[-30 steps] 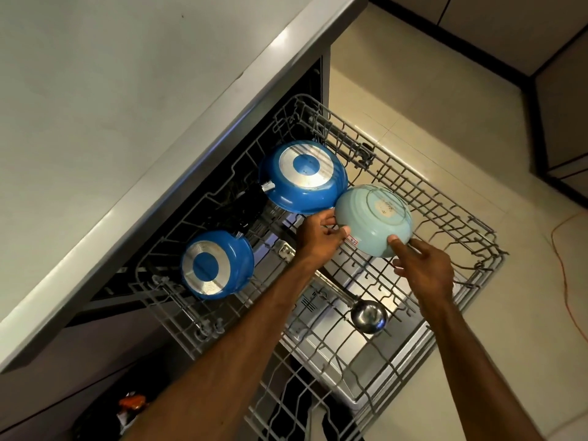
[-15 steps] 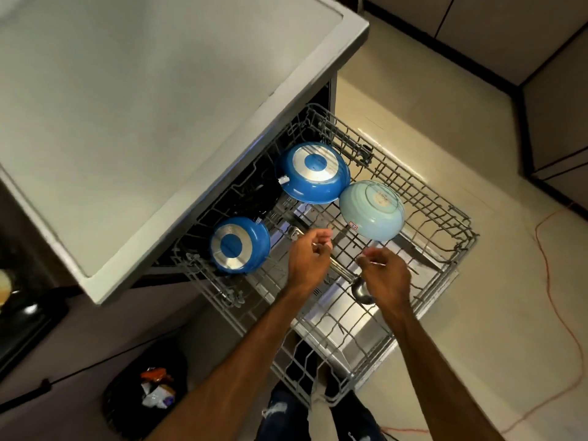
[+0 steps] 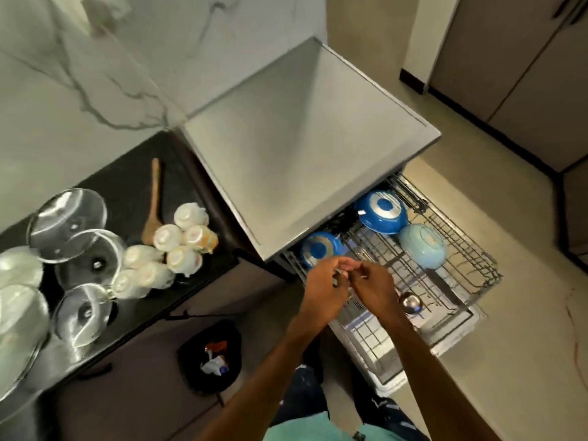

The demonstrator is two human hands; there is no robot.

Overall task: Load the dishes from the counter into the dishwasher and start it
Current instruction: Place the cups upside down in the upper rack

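The lower dishwasher rack (image 3: 477, 265) is pulled out. In it lie a large blue pan (image 3: 383, 211) and a small blue pot (image 3: 319, 249), both upside down, a light blue bowl (image 3: 423, 246) upside down, and a steel ladle (image 3: 410, 302). My left hand (image 3: 324, 291) and my right hand (image 3: 375, 288) meet fingertip to fingertip above the rack's front left corner, loosely curled, with nothing plainly held. On the black counter (image 3: 127, 186) to the left wait several white cups (image 3: 178, 246), glass lids (image 3: 66, 224) and a wooden spoon (image 3: 154, 202).
The steel top of the dishwasher (image 3: 302, 154) juts out above the rack's back half. A black bin (image 3: 211, 358) with rubbish stands on the floor below the counter. Pale bowls (image 3: 16, 313) sit at the counter's left edge. Cabinets line the far right.
Both hands let go of the light blue bowl, drew back toward me and came together. My view swung left and up, bringing the counter with its cups and lids into sight.
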